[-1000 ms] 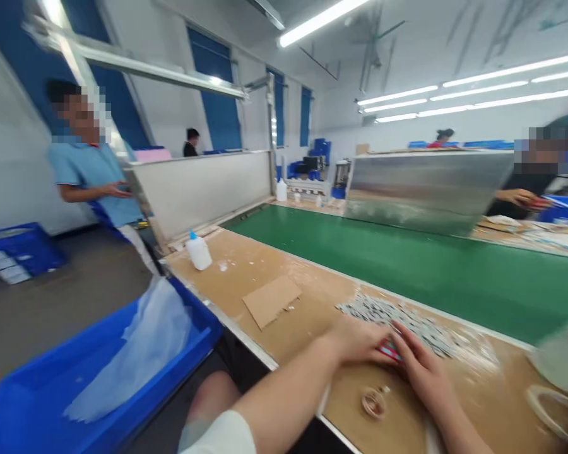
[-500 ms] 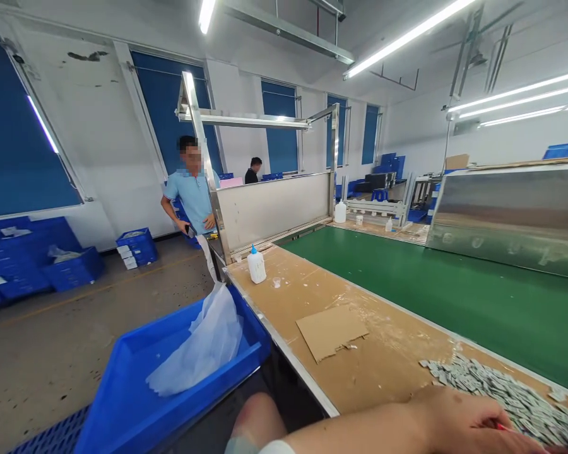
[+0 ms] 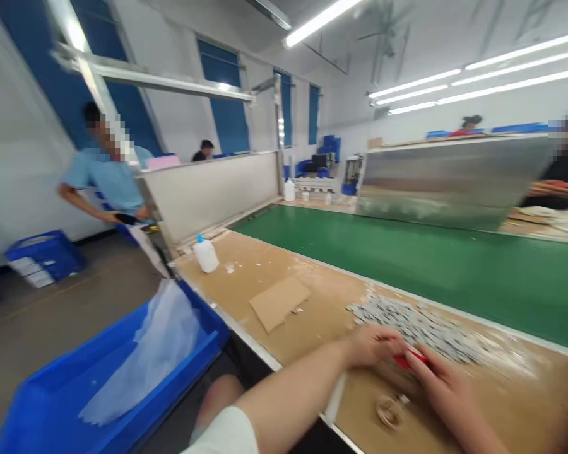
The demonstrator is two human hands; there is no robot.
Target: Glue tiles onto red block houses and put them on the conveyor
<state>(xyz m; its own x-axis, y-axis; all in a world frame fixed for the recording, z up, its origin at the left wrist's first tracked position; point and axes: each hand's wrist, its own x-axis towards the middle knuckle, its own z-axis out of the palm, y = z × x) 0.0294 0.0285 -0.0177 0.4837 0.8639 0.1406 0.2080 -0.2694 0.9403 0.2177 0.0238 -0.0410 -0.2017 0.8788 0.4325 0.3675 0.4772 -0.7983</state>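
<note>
My left hand (image 3: 377, 345) reaches in over the bench, its fingers closed on one end of a small red object (image 3: 414, 359). From the right, my right hand (image 3: 441, 373) grips the other end with thumb and fingers. Blur and fingers hide what kind of object it is. Just beyond both hands spreads a pile of small flat grey pieces (image 3: 421, 328). A beige ring-shaped item (image 3: 389, 413) lies on the bench near my right wrist.
Torn cardboard (image 3: 279, 302) and a white bottle with a blue tip (image 3: 206, 254) lie on the brown bench. Behind runs a green belt (image 3: 360, 239). At left, a blue tray (image 3: 42, 384) holds translucent sheeting (image 3: 146, 359). People stand or sit beyond.
My view has swung right, so the bench and tray shift left. My right hand, the ring-shaped item and a person at far right have come into view.
</note>
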